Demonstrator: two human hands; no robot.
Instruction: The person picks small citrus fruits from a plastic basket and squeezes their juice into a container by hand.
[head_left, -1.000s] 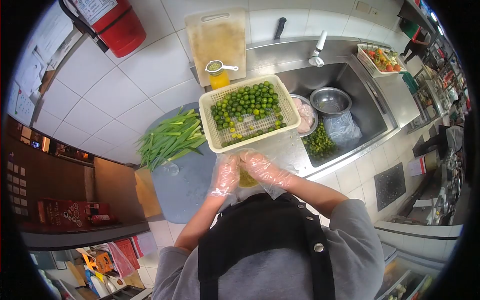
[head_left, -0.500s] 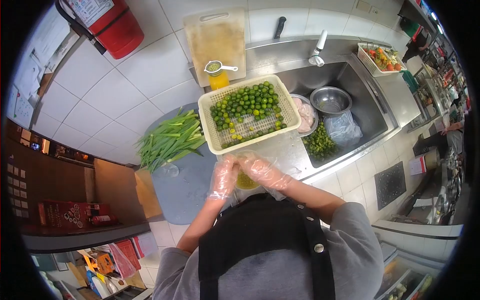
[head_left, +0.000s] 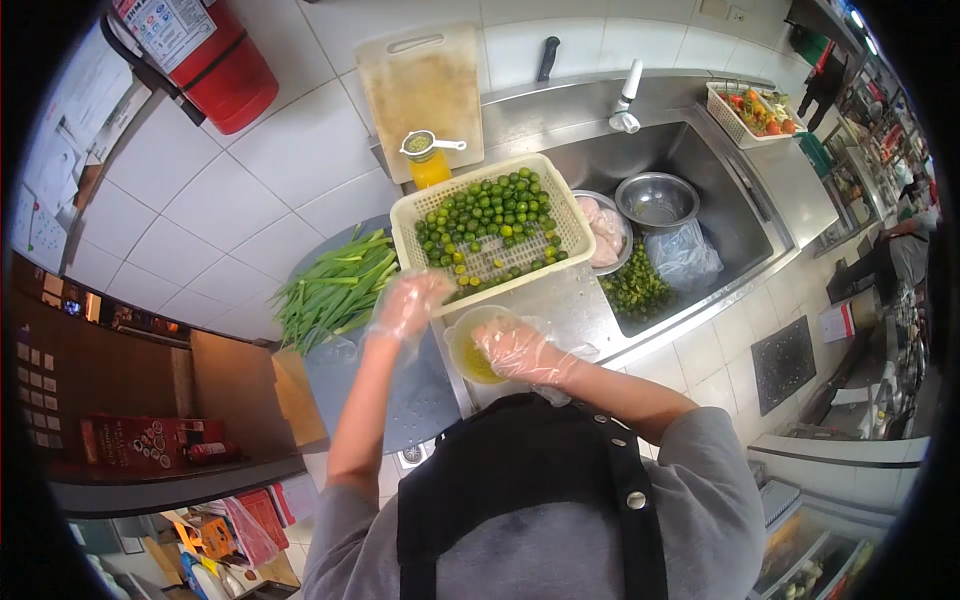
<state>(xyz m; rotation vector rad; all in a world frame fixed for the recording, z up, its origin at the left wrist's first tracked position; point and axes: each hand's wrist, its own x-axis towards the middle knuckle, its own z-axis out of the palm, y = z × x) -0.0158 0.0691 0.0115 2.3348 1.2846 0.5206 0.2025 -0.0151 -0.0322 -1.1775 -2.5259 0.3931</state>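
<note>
Both hands wear clear plastic gloves. My left hand [head_left: 412,303] is at the near left corner of a cream plastic basket [head_left: 408,232], its fingertips over the rim beside some halved fruit; blur hides how far its fingers are closed. The basket holds many small green calamansi [head_left: 500,208], with cut yellowish halves [head_left: 462,270] toward its near side. My right hand [head_left: 512,348] is closed at the right side of a clear bowl [head_left: 461,345], fingers over its opening; what they hold is hidden. Yellow-green juice [head_left: 480,365] lies in the bowl.
Green leaves [head_left: 340,285] lie on a grey board [head_left: 390,400] at left. A strainer [head_left: 420,145] sits on a container of orange liquid [head_left: 431,172]. The sink [head_left: 600,160] holds a metal bowl [head_left: 658,200], raw meat [head_left: 603,232], a plastic bag [head_left: 685,262] and chopped greens [head_left: 635,285].
My hands were together above the bowl. My left hand has moved left and up to the basket's corner, while my right hand has lowered to the bowl, uncovering more of it.
</note>
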